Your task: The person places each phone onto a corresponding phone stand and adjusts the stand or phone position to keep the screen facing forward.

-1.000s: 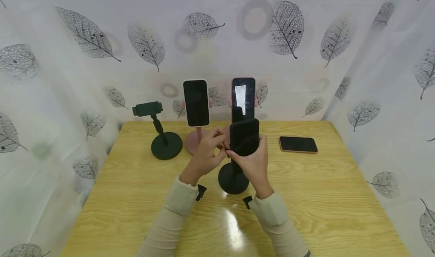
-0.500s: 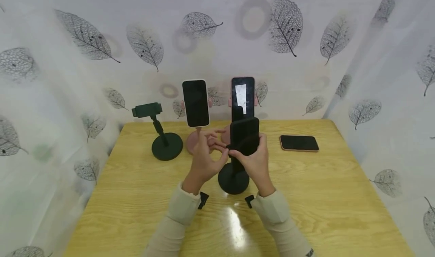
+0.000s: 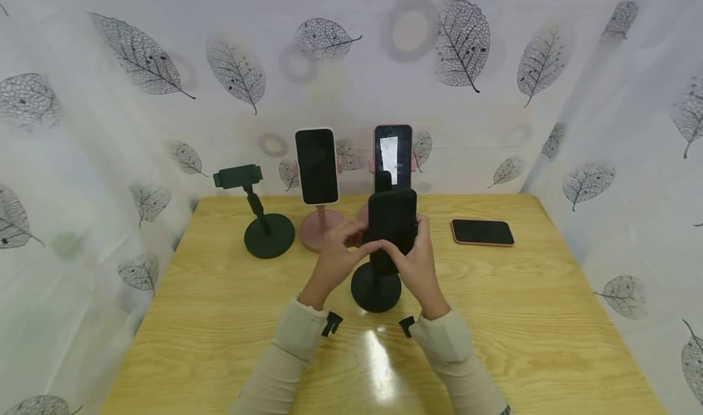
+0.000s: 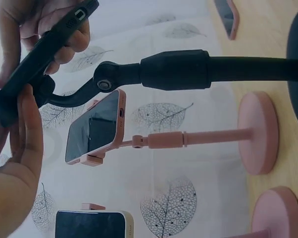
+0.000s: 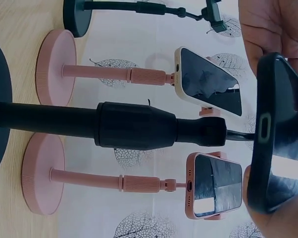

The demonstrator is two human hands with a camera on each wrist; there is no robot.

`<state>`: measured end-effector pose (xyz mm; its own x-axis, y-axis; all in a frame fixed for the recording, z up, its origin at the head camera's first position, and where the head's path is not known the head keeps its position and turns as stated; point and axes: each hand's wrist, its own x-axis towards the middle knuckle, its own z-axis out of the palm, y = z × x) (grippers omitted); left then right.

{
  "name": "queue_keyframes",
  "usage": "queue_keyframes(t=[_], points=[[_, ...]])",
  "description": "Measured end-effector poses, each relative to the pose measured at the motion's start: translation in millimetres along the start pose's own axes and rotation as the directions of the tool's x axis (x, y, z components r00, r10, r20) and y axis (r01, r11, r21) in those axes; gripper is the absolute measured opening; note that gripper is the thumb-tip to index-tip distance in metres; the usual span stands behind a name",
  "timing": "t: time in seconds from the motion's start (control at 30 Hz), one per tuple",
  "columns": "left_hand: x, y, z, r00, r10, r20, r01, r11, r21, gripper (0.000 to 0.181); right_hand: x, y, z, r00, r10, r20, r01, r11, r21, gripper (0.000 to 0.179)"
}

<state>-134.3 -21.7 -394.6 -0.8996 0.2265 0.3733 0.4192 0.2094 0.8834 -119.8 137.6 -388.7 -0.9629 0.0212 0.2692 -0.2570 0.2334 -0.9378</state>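
A black phone (image 3: 392, 213) stands upright in the clamp of a black phone stand (image 3: 376, 290). My left hand (image 3: 336, 257) grips the phone's left side, its thumb across the lower front and its fingers around the edge by the clamp. On the right side, my right hand (image 3: 416, 267) holds the phone with its thumb in front and fingers behind. Both thumb tips meet low on the screen. In the left wrist view the stand's jointed neck (image 4: 104, 82) runs to the back of the phone; the right wrist view shows the phone's bottom edge (image 5: 264, 129).
Behind stand two pink stands, one bearing a white-framed phone (image 3: 317, 168), the other a pink-cased phone (image 3: 393, 149). A dark green stand (image 3: 269, 236) with a bare clamp is at left. Another phone (image 3: 482, 232) lies flat at right on the wooden table (image 3: 522, 317).
My left hand has moved from working at the clamp's left end to gripping the phone's side, its thumb now over the front. The phone has shifted slightly left.
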Motion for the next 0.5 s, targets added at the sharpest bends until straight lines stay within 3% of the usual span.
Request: queue_keyframes(t=[0.17,0.3,0.5], points=[[2.8,0.1,-1.0,0.997,-0.045,-0.059,0.043,0.998,-0.044,0.02,-2.5,5.4,1.4,0.996,-0.07,0.055,0.067,0.996,0.055,0.049],[2.4,0.7,0.9,0.992,-0.074,-0.099,0.063,0.993,-0.102,0.016,-3.1,9.4,2.6,0.992,-0.107,0.07,0.104,0.994,0.044,0.047],[4.1,4.1,4.5,0.987,-0.128,-0.102,0.111,0.982,-0.153,0.017,-2.2,3.8,1.1,0.995,-0.07,0.066,0.07,0.998,0.002,0.045]])
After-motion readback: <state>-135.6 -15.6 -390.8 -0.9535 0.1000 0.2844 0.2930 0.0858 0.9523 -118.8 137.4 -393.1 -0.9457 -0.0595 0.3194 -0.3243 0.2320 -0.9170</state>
